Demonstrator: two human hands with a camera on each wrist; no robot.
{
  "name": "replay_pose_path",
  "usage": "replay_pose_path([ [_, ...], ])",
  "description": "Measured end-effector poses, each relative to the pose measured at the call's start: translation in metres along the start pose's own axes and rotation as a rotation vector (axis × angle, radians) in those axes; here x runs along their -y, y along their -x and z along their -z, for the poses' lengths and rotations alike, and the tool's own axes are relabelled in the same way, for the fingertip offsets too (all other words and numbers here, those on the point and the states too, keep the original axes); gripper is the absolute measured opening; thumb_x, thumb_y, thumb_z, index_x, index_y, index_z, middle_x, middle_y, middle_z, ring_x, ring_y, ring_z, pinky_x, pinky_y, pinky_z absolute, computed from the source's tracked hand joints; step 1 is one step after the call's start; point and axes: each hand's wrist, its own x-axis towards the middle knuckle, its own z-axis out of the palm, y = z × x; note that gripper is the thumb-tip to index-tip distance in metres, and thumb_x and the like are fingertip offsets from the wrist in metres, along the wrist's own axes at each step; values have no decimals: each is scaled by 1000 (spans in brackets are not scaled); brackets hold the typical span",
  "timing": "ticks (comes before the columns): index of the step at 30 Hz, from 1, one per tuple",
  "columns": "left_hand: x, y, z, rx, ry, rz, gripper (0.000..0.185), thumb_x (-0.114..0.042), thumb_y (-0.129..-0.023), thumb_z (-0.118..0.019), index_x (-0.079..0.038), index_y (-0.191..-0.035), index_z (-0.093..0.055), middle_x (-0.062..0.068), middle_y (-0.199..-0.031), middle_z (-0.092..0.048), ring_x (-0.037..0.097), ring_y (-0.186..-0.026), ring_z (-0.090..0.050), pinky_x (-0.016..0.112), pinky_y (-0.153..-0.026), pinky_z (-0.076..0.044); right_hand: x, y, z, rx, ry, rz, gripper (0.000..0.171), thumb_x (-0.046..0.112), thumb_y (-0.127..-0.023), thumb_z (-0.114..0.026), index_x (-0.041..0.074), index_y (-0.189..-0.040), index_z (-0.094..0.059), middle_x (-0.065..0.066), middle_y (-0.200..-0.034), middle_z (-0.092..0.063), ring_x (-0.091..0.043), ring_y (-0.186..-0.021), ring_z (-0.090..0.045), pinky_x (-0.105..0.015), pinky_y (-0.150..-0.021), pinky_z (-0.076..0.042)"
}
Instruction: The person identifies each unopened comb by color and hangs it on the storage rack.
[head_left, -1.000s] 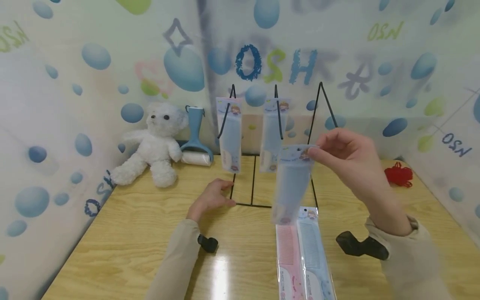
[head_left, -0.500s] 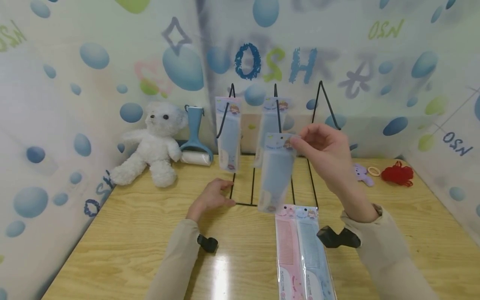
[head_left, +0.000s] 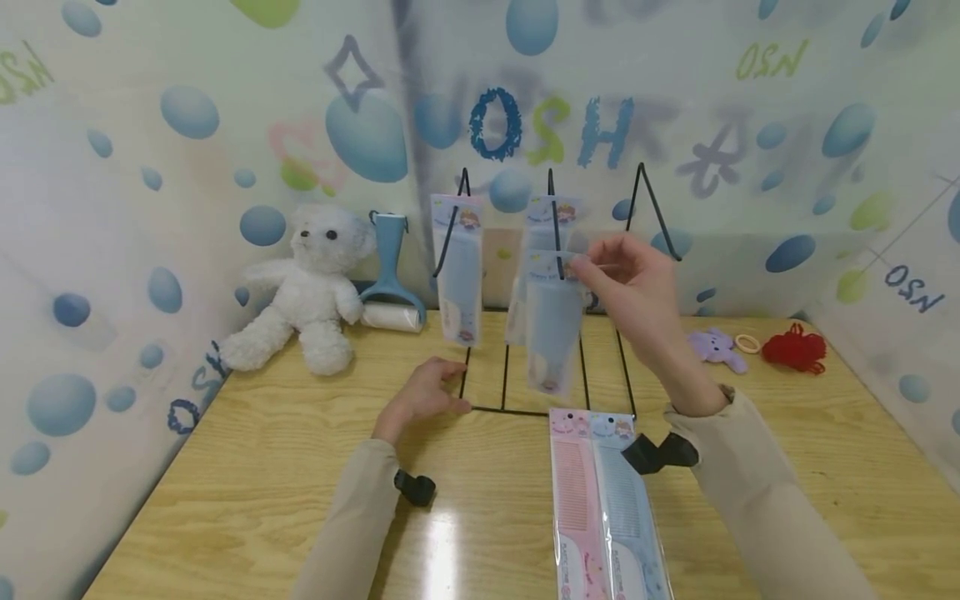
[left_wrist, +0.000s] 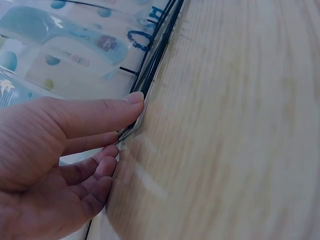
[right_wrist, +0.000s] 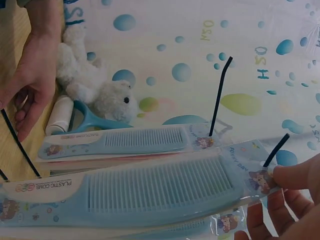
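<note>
At about twelve o'clock on the wooden table [head_left: 247, 467] stands a black wire display rack [head_left: 641, 196] with three upright hooks, and the right hand [head_left: 633, 292] is raised before its middle hook. Thumb and forefinger pinch the printed header card of a packaged blue comb [head_left: 553, 333], which hangs straight down from that pinch, its card right at the middle hook's tip; the right wrist view shows the hook tip meeting the card beside the fingertips [right_wrist: 290, 175], though whether the hook has passed through the card's hole I cannot tell. Behind it another packaged comb [head_left: 540, 221] already hangs on the middle hook, and a further one, the left-hook comb [head_left: 457, 271], hangs at eleven o'clock from the held one. The left hand [head_left: 420, 396] lies at about eight o'clock from the held comb, fingers fairly straight and pressed against the rack's base wire on the table, holding nothing. At six o'clock from the rack, flat on the table, lie a pink comb pack [head_left: 576, 508] and a blue comb pack [head_left: 626, 508] side by side, touching. Far off at ten o'clock sit a white teddy bear [head_left: 303, 287] and a blue lint roller [head_left: 390, 283]; at three o'clock lie a small purple toy [head_left: 716, 346], a ring [head_left: 746, 342] and a red yarn bundle [head_left: 797, 348].
</note>
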Motion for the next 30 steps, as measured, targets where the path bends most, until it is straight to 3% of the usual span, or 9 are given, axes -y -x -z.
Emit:
replay_pose_path([
  [4, 0, 1, 1, 0, -3, 2, 66, -13, -78, -80, 1, -136, -52, 17, -126, -52, 33, -117, -50, 46, -100, -42, -4, -6, -5, -22, -11, -22, 17, 11, -92, -64, -3, -94, -56, -4, -95, -63, -18, -84, -62, -26, -76, -50],
  [12, -1, 1, 1, -3, 1, 2, 67, -13, -78, -80, 1, -136, -51, 18, -126, -52, 33, -117, -50, 46, -100, -42, -13, -21, -10, -66, -12, -10, 16, 15, -92, -65, 0, -92, -58, 0, -95, -62, -17, -86, -61, -29, -78, -47],
  [22, -1, -1, 1, 2, 3, 0, 67, -13, -79, -80, 1, -137, -50, 17, -128, -51, 33, -118, -49, 46, -100, -42, -18, -41, -8, -73, -18, -78, 8, 16, -91, -66, 11, -90, -61, 0, -94, -63, -15, -86, -58, -29, -65, -40],
  [30, -2, 0, 0, -6, -12, -2, 66, -13, -78, -80, 1, -136, -51, 18, -126, -52, 33, -116, -51, 46, -100, -41, -20, -50, -9, -59, -24, -76, 9, 16, -92, -65, 12, -88, -58, 1, -93, -57, -15, -83, -55, -29, -67, -44],
])
